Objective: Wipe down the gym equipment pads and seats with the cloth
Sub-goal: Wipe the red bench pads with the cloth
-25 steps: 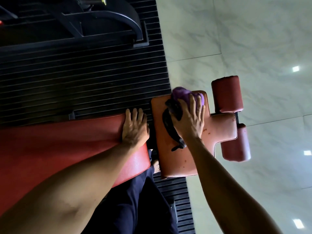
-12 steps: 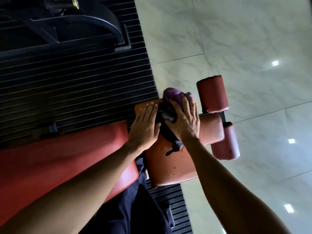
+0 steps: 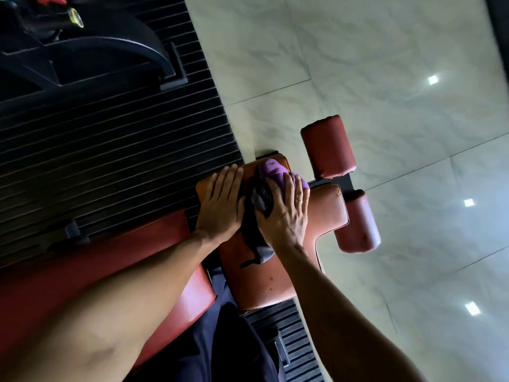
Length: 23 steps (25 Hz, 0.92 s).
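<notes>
A red seat pad point(image 3: 264, 282) of a gym bench lies in the middle of the view. My right hand point(image 3: 285, 213) presses a purple and dark cloth point(image 3: 271, 169) flat onto its far part, fingers spread over the cloth. My left hand point(image 3: 221, 204) rests flat on the seat pad's left side, right beside the cloth. The long red back pad point(image 3: 91, 268) runs off to the lower left under my left forearm. Two red roller pads point(image 3: 327, 146) point(image 3: 358, 221) stick out beyond the seat.
Black ribbed rubber matting point(image 3: 110, 150) covers the floor on the left, with a dark machine frame point(image 3: 91, 51) at the top left. Pale glossy tiles point(image 3: 385, 78) fill the right. My dark trouser leg point(image 3: 234, 343) shows below the seat.
My left hand has moved off the back pad onto the seat pad beside the cloth. My right hand has stayed on the cloth at the seat's far part.
</notes>
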{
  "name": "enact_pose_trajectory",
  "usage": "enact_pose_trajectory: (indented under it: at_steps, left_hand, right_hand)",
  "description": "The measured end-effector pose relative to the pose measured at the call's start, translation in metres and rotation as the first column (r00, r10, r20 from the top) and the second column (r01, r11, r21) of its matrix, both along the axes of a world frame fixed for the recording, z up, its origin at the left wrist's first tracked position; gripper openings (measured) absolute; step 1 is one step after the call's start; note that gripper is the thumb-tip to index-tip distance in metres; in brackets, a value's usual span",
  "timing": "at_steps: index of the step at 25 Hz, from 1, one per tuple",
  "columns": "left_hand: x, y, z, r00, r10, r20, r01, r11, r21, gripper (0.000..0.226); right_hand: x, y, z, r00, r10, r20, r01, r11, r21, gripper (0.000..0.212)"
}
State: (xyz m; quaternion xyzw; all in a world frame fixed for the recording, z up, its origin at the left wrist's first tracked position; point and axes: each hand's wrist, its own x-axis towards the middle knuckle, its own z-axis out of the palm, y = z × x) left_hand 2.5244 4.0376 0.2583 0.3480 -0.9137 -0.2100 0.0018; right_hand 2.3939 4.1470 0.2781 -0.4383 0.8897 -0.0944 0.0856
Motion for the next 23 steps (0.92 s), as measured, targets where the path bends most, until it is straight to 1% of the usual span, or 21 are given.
enact_pose_trajectory:
  at_steps: [3,5,7,8,10,12,15,16,18,19,20,23]
  left_hand:
    - [0.001,0.000,-0.001,1.000,-0.007,0.010,0.007,1.000,-0.030,0.059]
    - [0.003,0.000,-0.001,0.999,-0.021,0.031,0.023,0.998,-0.057,0.060]
    - [0.003,0.000,-0.003,0.998,-0.051,0.034,0.054,0.996,-0.076,0.061]
    - [0.006,-0.001,-0.003,0.996,-0.078,0.032,0.081,0.994,-0.072,0.061]
    - [0.009,-0.005,-0.003,0.987,-0.159,0.013,0.160,0.983,-0.090,0.061]
    - [0.004,-0.009,0.002,0.961,-0.275,-0.012,0.272,0.957,-0.104,0.063]
    - [-0.006,-0.006,0.005,0.884,-0.467,-0.031,0.462,0.881,-0.099,0.068]
    - [-0.008,-0.003,0.005,0.872,-0.490,-0.025,0.485,0.868,-0.106,0.068]
    - [-0.012,-0.003,0.003,0.874,-0.485,-0.001,0.482,0.868,-0.117,0.066]
    - [-0.011,-0.003,0.001,0.876,-0.481,0.008,0.478,0.869,-0.128,0.065]
    - [-0.010,-0.002,0.000,0.878,-0.478,0.012,0.475,0.869,-0.139,0.064]
    - [-0.012,-0.001,0.001,0.861,-0.508,-0.019,0.499,0.851,-0.162,0.062]
  right_hand:
    - [-0.006,-0.023,0.004,0.996,-0.081,0.027,0.081,0.997,0.018,0.070]
    - [-0.017,-0.037,0.009,0.980,-0.169,0.109,0.168,0.986,0.024,0.070]
    - [-0.034,-0.045,0.012,0.939,-0.278,0.202,0.275,0.960,0.045,0.068]
    - [-0.035,-0.041,0.013,0.941,-0.269,0.206,0.266,0.963,0.039,0.068]
    - [-0.019,-0.016,0.008,0.985,-0.133,0.109,0.137,0.990,-0.031,0.068]
    - [0.008,0.022,0.001,0.998,-0.038,0.043,0.041,0.995,-0.086,0.067]
    - [0.037,0.070,0.000,1.000,0.012,-0.003,-0.012,0.999,-0.040,0.068]
    - [0.032,0.077,0.002,0.999,0.048,-0.004,-0.048,0.998,-0.027,0.069]
    - [0.005,0.074,0.002,0.996,0.084,-0.008,-0.085,0.996,-0.032,0.067]
    - [-0.010,0.070,0.003,0.998,0.060,-0.026,-0.061,0.997,-0.043,0.063]
    - [-0.026,0.065,0.003,0.999,-0.001,-0.048,-0.002,0.998,-0.059,0.058]
    - [-0.048,0.070,0.004,0.960,-0.268,-0.077,0.263,0.963,-0.064,0.053]
